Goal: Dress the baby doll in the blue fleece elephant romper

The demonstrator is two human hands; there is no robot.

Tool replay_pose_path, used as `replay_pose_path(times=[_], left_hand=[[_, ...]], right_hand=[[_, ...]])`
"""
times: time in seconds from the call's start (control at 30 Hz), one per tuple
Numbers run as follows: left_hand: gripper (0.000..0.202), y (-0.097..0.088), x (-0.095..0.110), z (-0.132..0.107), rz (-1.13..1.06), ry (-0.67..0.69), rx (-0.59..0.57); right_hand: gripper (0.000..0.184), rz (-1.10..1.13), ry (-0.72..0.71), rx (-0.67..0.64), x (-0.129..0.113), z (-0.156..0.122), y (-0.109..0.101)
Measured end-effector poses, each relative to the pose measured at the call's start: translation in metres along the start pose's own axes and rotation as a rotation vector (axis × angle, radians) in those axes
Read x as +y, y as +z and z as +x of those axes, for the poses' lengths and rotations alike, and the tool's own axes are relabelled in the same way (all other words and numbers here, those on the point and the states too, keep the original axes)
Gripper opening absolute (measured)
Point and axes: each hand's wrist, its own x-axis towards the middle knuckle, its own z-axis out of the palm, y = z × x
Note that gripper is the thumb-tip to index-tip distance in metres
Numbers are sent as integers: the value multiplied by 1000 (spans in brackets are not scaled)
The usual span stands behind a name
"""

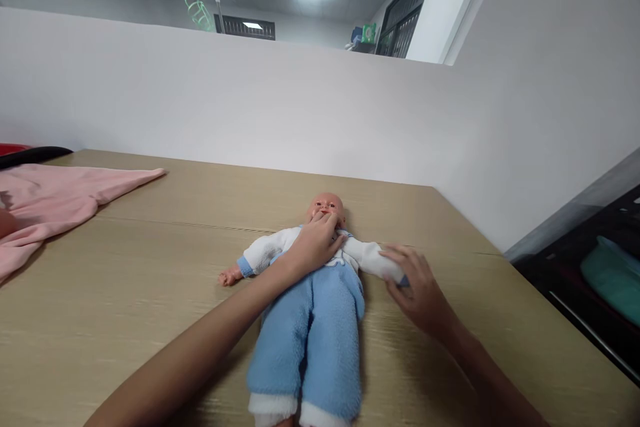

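A baby doll [310,327] lies on its back on the wooden table, head away from me, in a white top and fluffy blue trousers with white cuffs. My left hand [320,240] lies across its upper chest, fingers bent over the collar and chin, thumb out to the side. That hand hides part of the collar and mouth. At the right, the doll's white sleeve [373,258] stretches outward. My right hand [415,283], slightly blurred, has its fingers over the blue cuff end and its thumb below, hiding the doll's hand there. The doll's other hand [230,275] shows bare.
A pink cloth [75,195] is spread at the table's left, with a black-rimmed red object [20,151] behind it. A white partition [250,100] rises at the far edge of the table [150,293]. Beyond the right edge, a dark rack [565,280] holds a teal item [610,280].
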Motion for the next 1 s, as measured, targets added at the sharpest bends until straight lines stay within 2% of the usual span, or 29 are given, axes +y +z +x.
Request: replay_pose_path(times=[0.07, 0.13, 0.2, 0.27, 0.4, 0.53, 0.6, 0.67, 0.73, 0.83, 1.0], left_hand=[[16, -3, 6, -2, 26, 33, 36], [16, -7, 14, -3, 7, 76, 36], [17, -9, 22, -4, -40, 111, 1], [17, -9, 27, -5, -86, 133, -44], [22, -6, 31, -8, -115, 156, -132], [33, -5, 32, -10, -165, 149, -242], [34, -5, 34, -11, -179, 135, -294], [32, -2, 35, -11, -173, 93, -307], [28, 3, 35, -11, -172, 44, -302], [23, 9, 33, -11, -178, 13, -301], [17, 13, 31, -14, -202, 26, -243]], right_hand=[[39, 162, 6, -86, -25, -3, 11], [31, 375, 111, -174, -42, -7, 25], [28, 579, 251, -232, -49, -10, 36], [27, 718, 341, -267, -48, -10, 43], [34, 859, 345, -287, -39, -5, 46], [29, 1139, 507, -208, -33, -4, 53], [33, 1189, 592, -178, -31, -4, 58], [35, 1116, 604, -199, -30, -4, 62], [33, 955, 528, -215, -30, -3, 62], [25, 708, 395, -164, -31, -3, 60], [16, 255, 296, -75, -25, -8, 49]])
